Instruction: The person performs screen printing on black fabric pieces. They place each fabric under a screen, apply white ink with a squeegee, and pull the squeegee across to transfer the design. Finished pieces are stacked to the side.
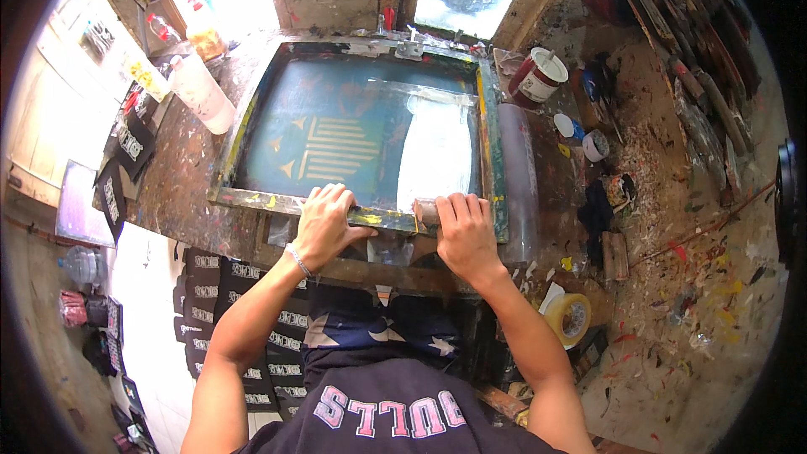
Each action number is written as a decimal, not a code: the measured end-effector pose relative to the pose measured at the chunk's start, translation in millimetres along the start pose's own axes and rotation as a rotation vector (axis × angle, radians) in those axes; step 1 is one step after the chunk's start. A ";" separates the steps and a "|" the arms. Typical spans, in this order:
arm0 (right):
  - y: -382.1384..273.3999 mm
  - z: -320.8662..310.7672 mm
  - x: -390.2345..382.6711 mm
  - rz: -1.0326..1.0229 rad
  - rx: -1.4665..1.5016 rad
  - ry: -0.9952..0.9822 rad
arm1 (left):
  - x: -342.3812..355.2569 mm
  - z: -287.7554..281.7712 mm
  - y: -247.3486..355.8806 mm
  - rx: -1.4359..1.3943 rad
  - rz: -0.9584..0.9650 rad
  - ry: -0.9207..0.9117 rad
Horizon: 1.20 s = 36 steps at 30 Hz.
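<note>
A silk-screen printing frame (229, 165) with paint-smeared wooden sides lies on the workbench before me. Its teal mesh carries a striped stencil with small star points, and a broad patch of white ink (435, 145) covers the right part. My left hand (324, 223) is closed over the near side of the frame, fingers on top and thumb pointing right. At the near right corner, my right hand (465, 234) is wrapped round a short wooden squeegee (426, 211), next to the white ink. The squeegee's blade is hidden.
On the left of the bench stands a pinkish plastic bottle (202, 92). Beyond the frame's right side are a clear roll (514, 176) and a paint tub (538, 77). A tape roll (568, 319) lies near my right forearm. Printed black fabric pieces (206, 294) hang lower left.
</note>
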State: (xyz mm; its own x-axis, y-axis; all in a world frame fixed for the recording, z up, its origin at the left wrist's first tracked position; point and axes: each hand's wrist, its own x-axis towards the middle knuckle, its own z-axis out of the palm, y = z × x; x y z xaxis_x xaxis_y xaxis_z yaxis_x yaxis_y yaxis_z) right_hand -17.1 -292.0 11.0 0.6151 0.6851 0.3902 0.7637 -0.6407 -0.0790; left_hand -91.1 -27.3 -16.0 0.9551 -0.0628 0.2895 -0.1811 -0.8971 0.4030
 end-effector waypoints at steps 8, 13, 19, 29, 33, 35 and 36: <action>-3.5 -6.3 -1.4 0.001 0.003 -0.004 | 2.3 -3.2 1.4 -0.012 0.003 0.006; -3.1 -7.0 -1.8 0.012 -0.001 -0.017 | 2.2 -1.2 -0.9 -0.010 0.009 0.018; -3.0 -11.0 -2.2 0.032 0.025 -0.039 | 2.1 -3.4 0.4 -0.011 0.005 0.014; -1.9 -10.8 -2.7 0.049 0.054 -0.059 | 1.6 -2.0 -0.4 -0.014 0.009 0.015; -1.1 -10.1 -3.8 0.063 0.061 -0.069 | 1.9 -2.7 1.5 -0.011 0.001 0.009; -0.8 -10.3 -4.2 0.079 0.072 -0.091 | 1.5 -2.9 1.6 -0.014 -0.003 0.005; -1.1 -10.7 -4.2 0.079 0.077 -0.090 | 1.2 -2.7 1.4 -0.016 -0.003 0.004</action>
State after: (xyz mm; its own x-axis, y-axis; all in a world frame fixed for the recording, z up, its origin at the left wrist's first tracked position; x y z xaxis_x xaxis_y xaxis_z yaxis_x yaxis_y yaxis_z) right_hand -22.7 -297.9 19.3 0.6861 0.6642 0.2967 0.7230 -0.6676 -0.1775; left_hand -90.8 -27.5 -12.8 0.9547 -0.0580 0.2919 -0.1818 -0.8901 0.4180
